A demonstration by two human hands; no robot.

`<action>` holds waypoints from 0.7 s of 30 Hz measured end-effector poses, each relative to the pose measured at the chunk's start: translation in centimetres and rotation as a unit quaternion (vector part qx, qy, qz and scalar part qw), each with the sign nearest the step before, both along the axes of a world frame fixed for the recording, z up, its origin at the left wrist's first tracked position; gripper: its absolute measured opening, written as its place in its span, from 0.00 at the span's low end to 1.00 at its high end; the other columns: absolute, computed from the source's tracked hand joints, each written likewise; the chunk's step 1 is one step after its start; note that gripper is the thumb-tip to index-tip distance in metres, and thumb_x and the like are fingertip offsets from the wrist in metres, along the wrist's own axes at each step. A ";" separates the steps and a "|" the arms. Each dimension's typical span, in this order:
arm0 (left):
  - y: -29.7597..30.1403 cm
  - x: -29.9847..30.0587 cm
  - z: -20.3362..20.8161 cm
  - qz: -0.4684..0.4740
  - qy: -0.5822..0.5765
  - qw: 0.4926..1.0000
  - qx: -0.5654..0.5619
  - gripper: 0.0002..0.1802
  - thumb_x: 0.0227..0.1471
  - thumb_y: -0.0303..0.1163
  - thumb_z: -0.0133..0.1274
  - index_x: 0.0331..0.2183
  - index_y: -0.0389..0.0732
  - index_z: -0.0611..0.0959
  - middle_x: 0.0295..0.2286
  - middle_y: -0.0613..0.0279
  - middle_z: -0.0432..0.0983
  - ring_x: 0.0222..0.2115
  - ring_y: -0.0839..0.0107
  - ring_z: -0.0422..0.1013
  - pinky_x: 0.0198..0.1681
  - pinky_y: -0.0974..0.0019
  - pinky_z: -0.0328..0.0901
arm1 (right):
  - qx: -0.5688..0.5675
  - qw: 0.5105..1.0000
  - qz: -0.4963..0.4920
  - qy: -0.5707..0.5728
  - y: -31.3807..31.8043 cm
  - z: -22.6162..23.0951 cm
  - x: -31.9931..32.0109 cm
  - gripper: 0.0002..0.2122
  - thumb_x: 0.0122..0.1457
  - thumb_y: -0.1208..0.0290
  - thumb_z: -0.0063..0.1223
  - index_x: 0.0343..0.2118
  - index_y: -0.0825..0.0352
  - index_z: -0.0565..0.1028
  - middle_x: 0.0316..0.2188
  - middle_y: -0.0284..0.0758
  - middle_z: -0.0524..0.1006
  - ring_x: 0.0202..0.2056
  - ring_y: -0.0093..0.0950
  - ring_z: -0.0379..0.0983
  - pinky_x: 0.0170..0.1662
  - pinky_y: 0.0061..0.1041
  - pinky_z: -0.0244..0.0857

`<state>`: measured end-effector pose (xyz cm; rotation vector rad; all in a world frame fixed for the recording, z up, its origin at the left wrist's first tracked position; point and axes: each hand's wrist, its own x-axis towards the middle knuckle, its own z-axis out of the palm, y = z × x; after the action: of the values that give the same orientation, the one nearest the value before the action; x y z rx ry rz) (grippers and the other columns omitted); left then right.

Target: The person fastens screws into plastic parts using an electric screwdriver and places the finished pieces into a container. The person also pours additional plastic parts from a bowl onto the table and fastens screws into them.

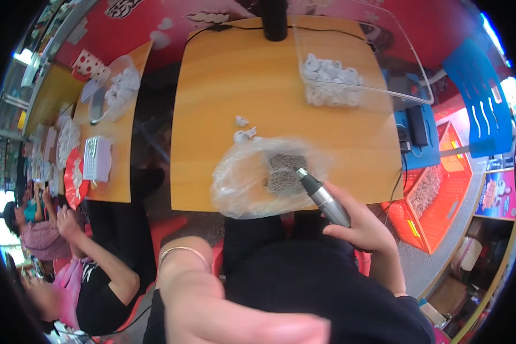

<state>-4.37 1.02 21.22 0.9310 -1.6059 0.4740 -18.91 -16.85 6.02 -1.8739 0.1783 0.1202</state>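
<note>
My right hand (361, 221) is closed around a handheld rotary tool (327, 200), silver with a dark green tapered nose and a metal tip. The tip points up and left, over a clear plastic bag (241, 186) spread on the near part of the wooden table (229, 74). Inside the bag lies a heap of tiny grey pieces (286, 172). My left hand (212, 292), with a bracelet at its wrist, is raised close to the camera. One blurred digit stretches right; the other fingers are hidden. Beyond the bag sit two small white pieces (242, 136).
A clear box (364, 86) of white pieces stands at the far right, near a dark cylinder (274, 23). An orange crate (427, 198) and blue chair (481, 103) are on the right. A person (92, 269) sits left, by another table (117, 178).
</note>
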 end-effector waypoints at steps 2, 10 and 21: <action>0.5 2.0 0.4 -0.117 -0.002 0.992 -0.041 0.04 0.40 0.27 0.59 0.18 0.46 0.82 0.18 0.67 0.78 0.18 0.78 0.73 0.25 0.78 0.66 | 0.004 1.000 0.003 0.024 0.1 0.3 0.2 0.39 0.50 0.70 0.63 0.63 0.68 0.53 0.49 0.42 0.68 0.43 0.29 0.71 0.51 0.29 0.62; 1.3 7.3 -7.1 0.276 0.281 0.907 0.147 0.05 0.45 0.16 0.52 0.28 0.32 0.80 0.21 0.58 0.76 0.18 0.69 0.71 0.25 0.66 0.66 | -0.007 1.000 0.007 0.024 -0.3 -0.1 -0.2 0.39 0.49 0.72 0.63 0.63 0.67 0.53 0.50 0.42 0.68 0.43 0.29 0.71 0.50 0.29 0.62; -2.1 13.4 -20.1 0.422 0.065 0.762 0.487 0.11 0.39 0.33 0.63 0.27 0.39 0.81 0.26 0.58 0.77 0.30 0.58 0.73 0.33 0.58 0.67 | 0.018 0.999 0.000 0.040 -0.3 -0.6 -0.6 0.39 0.49 0.73 0.62 0.63 0.68 0.53 0.53 0.42 0.65 0.43 0.29 0.71 0.50 0.29 0.63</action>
<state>9.03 -1.07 1.12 2.4697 -1.1598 0.1018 -19.48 -17.12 5.37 -1.8350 0.2303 0.1978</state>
